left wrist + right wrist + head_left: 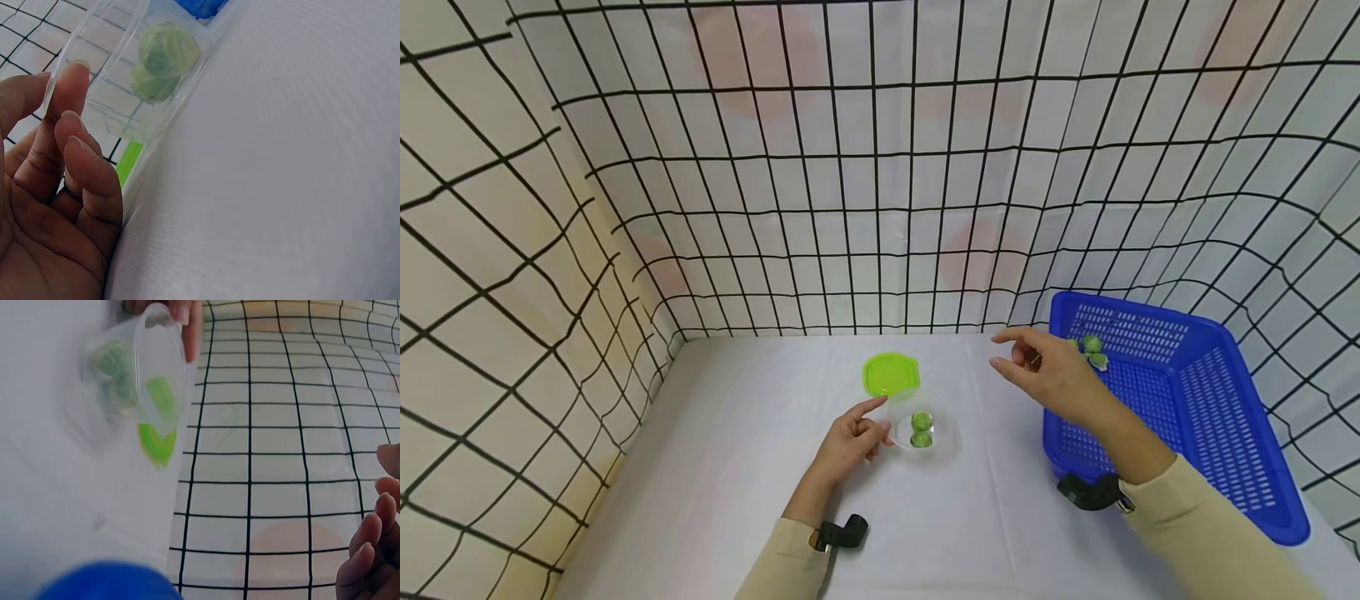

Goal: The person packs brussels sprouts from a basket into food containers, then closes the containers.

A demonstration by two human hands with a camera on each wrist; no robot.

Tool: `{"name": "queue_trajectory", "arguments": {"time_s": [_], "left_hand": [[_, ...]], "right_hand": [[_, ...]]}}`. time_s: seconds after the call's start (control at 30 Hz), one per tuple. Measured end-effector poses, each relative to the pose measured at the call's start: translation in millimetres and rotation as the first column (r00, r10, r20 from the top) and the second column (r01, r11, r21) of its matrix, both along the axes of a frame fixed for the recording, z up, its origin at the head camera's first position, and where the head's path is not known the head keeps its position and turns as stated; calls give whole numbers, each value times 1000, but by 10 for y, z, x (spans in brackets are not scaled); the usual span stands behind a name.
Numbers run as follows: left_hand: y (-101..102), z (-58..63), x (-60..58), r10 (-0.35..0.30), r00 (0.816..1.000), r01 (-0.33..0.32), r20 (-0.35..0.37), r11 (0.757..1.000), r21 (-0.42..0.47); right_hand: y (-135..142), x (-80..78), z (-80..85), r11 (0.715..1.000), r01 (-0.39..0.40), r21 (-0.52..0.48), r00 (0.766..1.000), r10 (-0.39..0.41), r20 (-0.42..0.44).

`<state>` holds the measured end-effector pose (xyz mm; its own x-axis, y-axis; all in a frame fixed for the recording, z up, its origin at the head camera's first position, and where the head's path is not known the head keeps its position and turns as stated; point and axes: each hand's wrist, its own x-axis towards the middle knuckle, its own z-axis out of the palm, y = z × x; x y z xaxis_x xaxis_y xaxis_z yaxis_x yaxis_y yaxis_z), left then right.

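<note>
My left hand [848,442] pinches the rim of a clear plastic container [946,429] between thumb and finger; the left wrist view shows the rim between the fingertips [70,87]. Two green Brussels sprouts [921,429] sit inside the container, which stands on the white table. Just behind it lies a lime-green lid [889,373]. Over the left edge of a blue basket, my right hand [1052,371] is in the air with its fingers loosely bent and nothing in them. More Brussels sprouts [1093,346] lie in the basket's far left corner, partly hidden by that hand.
The blue perforated basket [1232,417] takes up the table's right side. Black wire grid [872,208] rises at the back and on both sides, with white cloth behind it. White cloth covers the table [722,433].
</note>
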<state>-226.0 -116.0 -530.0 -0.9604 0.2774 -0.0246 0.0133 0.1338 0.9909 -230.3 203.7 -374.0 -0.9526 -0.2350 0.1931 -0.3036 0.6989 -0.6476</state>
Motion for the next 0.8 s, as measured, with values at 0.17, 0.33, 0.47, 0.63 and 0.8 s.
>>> {"name": "queue_trajectory", "arguments": {"time_s": [0.17, 0.33, 0.47, 0.63, 0.8], "left_hand": [[2, -5, -7, 1, 1000, -1, 3, 1000, 2], [5, -2, -5, 4, 1000, -4, 3, 1000, -2], [4, -3, -9, 6, 1000, -6, 2, 1000, -6], [4, -5, -13, 10, 1000, -10, 6, 1000, -8], [6, 6, 0, 12, 1000, -12, 9, 1000, -3]], "right_hand": [[139, -19, 45, 999, 39, 9, 999, -39, 5], [281, -34, 97, 997, 73, 13, 997, -73, -2], [400, -86, 105, 995, 97, 15, 995, -97, -10], [572, -180, 41, 992, 121, 44, 992, -120, -25], [731, -280, -41, 985, 160, 71, 987, -159, -22]]}}
